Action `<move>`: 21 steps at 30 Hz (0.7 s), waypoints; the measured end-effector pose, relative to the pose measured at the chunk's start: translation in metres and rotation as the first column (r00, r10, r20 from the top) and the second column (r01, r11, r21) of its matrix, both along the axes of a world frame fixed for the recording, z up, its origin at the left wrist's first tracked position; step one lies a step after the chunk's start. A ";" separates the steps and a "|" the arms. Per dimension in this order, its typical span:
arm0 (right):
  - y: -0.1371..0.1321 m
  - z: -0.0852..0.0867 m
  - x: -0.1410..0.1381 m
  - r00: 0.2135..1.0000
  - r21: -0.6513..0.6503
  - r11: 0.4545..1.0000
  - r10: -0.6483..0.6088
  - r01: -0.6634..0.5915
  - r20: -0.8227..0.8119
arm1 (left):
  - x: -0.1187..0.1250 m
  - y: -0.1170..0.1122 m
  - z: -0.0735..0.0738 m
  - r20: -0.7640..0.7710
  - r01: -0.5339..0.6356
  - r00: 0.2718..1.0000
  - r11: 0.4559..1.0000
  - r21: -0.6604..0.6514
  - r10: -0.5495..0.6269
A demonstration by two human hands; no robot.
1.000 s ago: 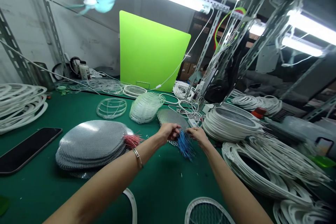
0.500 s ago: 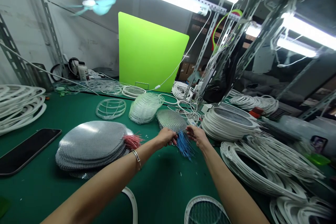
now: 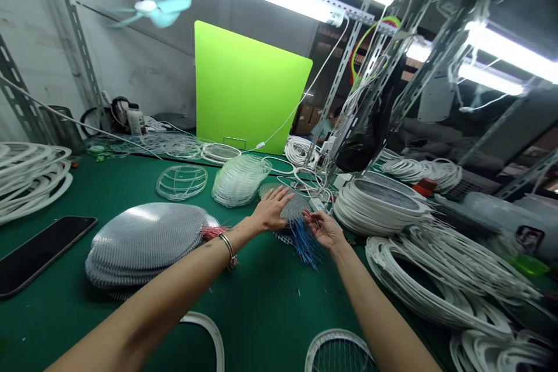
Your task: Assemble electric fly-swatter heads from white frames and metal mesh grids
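Note:
A stack of oval metal mesh sheets (image 3: 297, 204) lies at mid-table, with a bundle of blue wires (image 3: 306, 247) hanging from its near side. My left hand (image 3: 274, 209) is spread flat over the left part of this stack, fingers apart, covering some of it. At the stack's right edge, beside the blue wires, is my right hand (image 3: 323, 229), palm turned up and fingers loosely curled and apart. No held object shows in it. A larger pile of mesh sheets (image 3: 148, 241) with red wires (image 3: 214, 231) lies left of my left forearm.
Clear plastic grids (image 3: 240, 180) stand stacked behind the mesh. White oval frames (image 3: 370, 209) and more white rings (image 3: 418, 285) crowd the right side. A phone (image 3: 43, 253) lies at left. One white frame with a grid (image 3: 337, 334) sits at the front edge. A green board (image 3: 250, 87) stands behind.
My left hand has gone from closed at the mesh's near edge to spread flat over the stack, moving up and left. My right hand has shifted slightly left and turned palm up.

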State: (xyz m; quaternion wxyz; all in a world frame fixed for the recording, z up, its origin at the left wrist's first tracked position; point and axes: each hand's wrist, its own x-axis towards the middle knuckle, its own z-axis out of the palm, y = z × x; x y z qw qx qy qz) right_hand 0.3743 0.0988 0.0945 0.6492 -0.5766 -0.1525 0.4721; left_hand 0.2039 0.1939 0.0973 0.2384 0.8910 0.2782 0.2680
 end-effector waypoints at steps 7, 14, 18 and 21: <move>-0.002 -0.013 0.003 0.999 -0.036 0.999 -0.033 0.034 0.039 | 0.016 0.017 -0.016 -0.056 0.072 0.997 0.978 0.197 -0.062; -0.005 0.005 0.023 0.998 -0.178 0.982 0.070 -0.069 0.001 | 0.018 0.016 -0.021 -0.080 0.100 0.993 0.966 0.239 -0.083; 0.010 0.008 0.027 0.991 -0.217 0.968 0.113 -0.125 -0.065 | 0.018 0.009 -0.023 -0.052 0.121 0.992 0.977 0.175 -0.113; 0.020 -0.005 0.022 0.994 -0.185 0.977 0.095 -0.104 -0.060 | 0.016 0.002 -0.020 -0.004 0.091 0.996 0.993 0.071 -0.091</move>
